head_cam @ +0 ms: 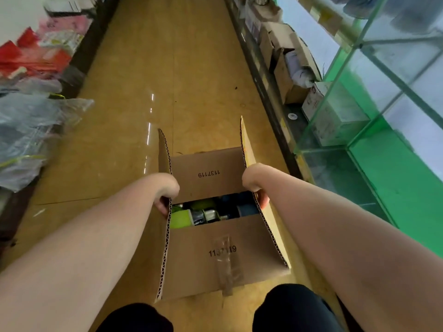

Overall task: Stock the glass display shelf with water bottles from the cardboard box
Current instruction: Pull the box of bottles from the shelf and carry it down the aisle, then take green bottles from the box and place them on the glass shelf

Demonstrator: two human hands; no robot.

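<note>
A cardboard box (203,257) marked 1137119 sits low in front of me in the aisle, its two inner flaps partly folded over the top. Through the gap between the flaps I see water bottles (206,213), one green, others silver and dark blue. My left hand (166,195) grips the box's upright left side flap. My right hand (255,185) grips the upright right side flap. The glass display shelf (374,130) with green edges runs along my right, its near compartments mostly bare.
A glossy tan floor (167,80) stretches ahead. Bagged goods and red packets (31,97) line the left shelf. Open cartons and bottles (290,68) stand on the low right shelving beyond the glass. My dark-clad knees (294,310) are below the box.
</note>
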